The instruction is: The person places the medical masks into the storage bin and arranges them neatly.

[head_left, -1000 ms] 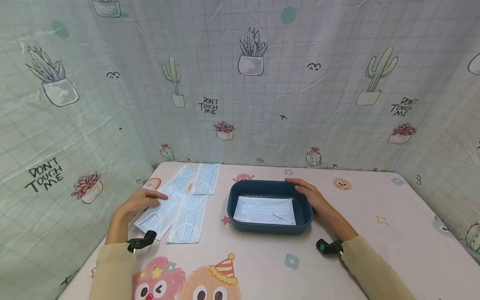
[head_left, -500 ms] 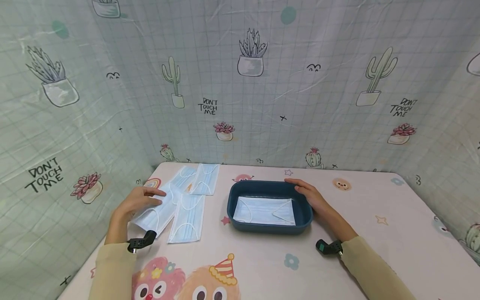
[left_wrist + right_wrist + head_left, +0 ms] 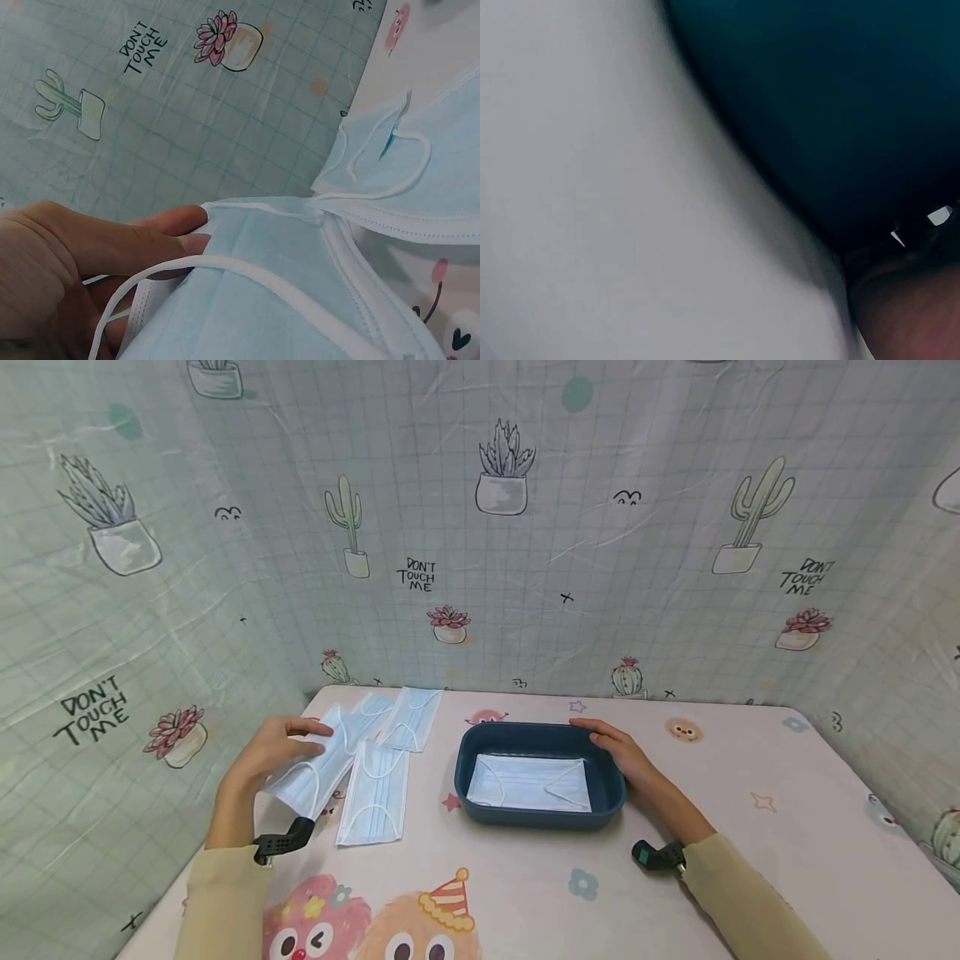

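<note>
My left hand (image 3: pixel 267 752) pinches the side edge of a light blue face mask (image 3: pixel 309 781), which is bent and partly raised off the table at the left. In the left wrist view, a white ear loop (image 3: pixel 247 268) arches across the held mask, and fingertips show at its far edge. My right hand (image 3: pixel 628 755) holds the back right corner of a dark blue box (image 3: pixel 525 816), its thumb over the rim. Another mask (image 3: pixel 529 782) lies flat inside the box. The right wrist view is dark, showing the box's outer wall (image 3: pixel 810 97) and part of the hand.
More masks lie overlapping at the left: a front one (image 3: pixel 375 806), one at the back (image 3: pixel 412 720) and a partly covered one (image 3: pixel 370 713) beside it. The table (image 3: pixel 525 893) has a printed cloth. A patterned curtain (image 3: pixel 420 635) stands behind and at both sides.
My left hand has moved slightly up and back, lifting the mask off the pile. The neighbouring masks have shifted a little. My right hand and the box stay put.
</note>
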Demonstrator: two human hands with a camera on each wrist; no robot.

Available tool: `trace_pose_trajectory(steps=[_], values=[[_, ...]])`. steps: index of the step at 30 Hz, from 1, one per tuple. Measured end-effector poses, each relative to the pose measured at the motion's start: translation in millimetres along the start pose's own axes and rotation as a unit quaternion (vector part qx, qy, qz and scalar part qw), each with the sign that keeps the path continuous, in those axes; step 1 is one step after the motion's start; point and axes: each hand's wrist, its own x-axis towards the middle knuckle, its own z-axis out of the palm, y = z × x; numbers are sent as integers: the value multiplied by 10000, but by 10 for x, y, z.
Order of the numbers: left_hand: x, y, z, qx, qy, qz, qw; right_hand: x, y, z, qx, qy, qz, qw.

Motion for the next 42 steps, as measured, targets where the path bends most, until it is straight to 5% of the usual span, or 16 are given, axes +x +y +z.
trace_pose_trajectory(steps=[13, 24, 42], values=[[-54, 377, 30, 438, 250, 317, 9982, -1, -11, 3, -81, -5, -96, 9999], [36, 573, 310, 654, 74, 529, 9964, -13, -36, 9, -176, -10, -86, 9998], [111, 721, 624, 27, -394, 568, 9976, -28, -34, 27, -195, 22, -22, 9998]])
